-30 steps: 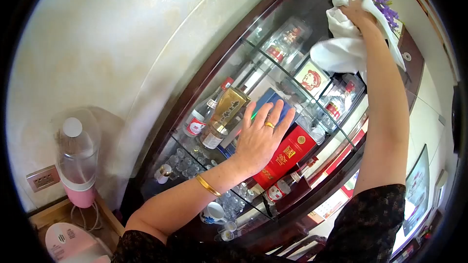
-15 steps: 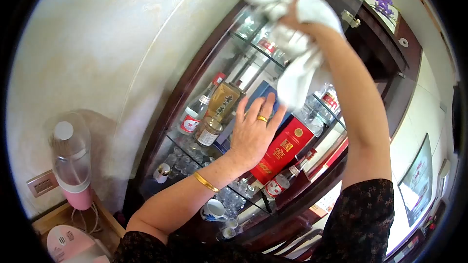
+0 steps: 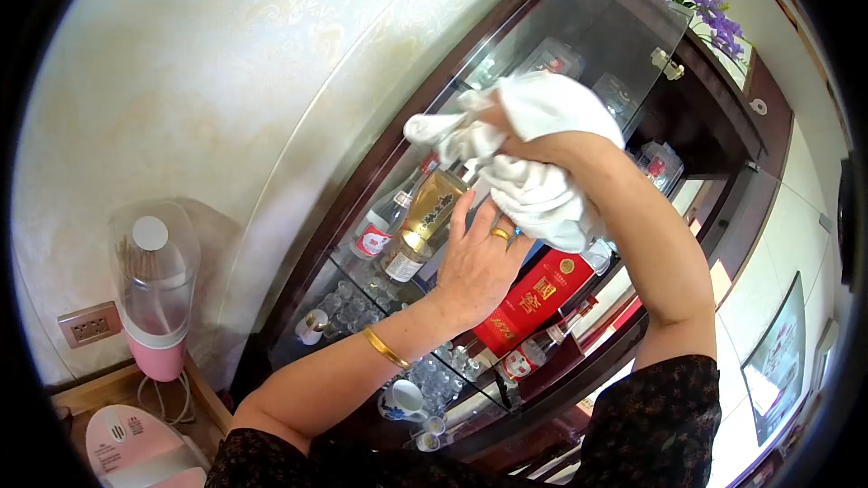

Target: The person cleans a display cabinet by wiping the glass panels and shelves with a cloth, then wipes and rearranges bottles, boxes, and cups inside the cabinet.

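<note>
My right hand (image 3: 517, 143) grips a bunched white cloth (image 3: 556, 108) against the glass door (image 3: 601, 32) of a dark wood cabinet. Folds of the cloth cover most of its fingers. Lower down, my left hand (image 3: 475, 267) lies on the glass with its fingers spread, wearing a gold ring and a bangle (image 3: 386, 348). Behind the pane stand a red box (image 3: 533, 298) with gold lettering, a gold bottle or box (image 3: 434, 208), a clear bottle with a red label (image 3: 375, 230) and another such bottle (image 3: 524, 361). The cloth hides part of the upper shelf.
Small glasses (image 3: 434, 375) and a blue-and-white cup (image 3: 402, 400) sit on the lower shelf. At left, a pink-based clear container (image 3: 155, 307) stands by a wall socket (image 3: 89, 325) and a pink device (image 3: 136, 452). Purple flowers (image 3: 714, 18) top the cabinet.
My right hand has brought the cloth down and slightly left across the glass, nearer my left hand. My left hand keeps its place on the pane. The view has shifted slightly.
</note>
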{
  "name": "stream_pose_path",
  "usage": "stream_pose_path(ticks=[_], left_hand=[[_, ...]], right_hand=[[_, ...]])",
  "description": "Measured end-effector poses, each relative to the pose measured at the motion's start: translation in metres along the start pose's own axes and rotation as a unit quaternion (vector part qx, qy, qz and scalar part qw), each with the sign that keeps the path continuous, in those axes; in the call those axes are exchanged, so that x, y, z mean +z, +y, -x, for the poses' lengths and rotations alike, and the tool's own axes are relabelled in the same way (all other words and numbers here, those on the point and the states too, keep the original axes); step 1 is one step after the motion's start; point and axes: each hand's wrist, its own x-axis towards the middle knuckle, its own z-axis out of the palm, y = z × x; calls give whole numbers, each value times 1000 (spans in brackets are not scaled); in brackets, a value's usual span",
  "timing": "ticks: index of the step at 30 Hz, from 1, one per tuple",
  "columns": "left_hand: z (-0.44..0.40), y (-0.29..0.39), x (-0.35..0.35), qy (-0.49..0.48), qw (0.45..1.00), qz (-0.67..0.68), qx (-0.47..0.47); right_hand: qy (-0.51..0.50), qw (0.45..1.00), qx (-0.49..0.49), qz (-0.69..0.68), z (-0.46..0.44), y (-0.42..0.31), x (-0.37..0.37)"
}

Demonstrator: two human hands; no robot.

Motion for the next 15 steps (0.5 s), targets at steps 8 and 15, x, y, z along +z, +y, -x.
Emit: stream_pose_path(ticks=[8, 15], left_hand=[[3, -3, 2, -14, 1000, 15, -3], [2, -5, 1, -10, 1000, 21, -6]], right_hand=[[681, 690, 98, -225, 29, 146, -9], [554, 460, -29, -693, -40, 203, 18]])
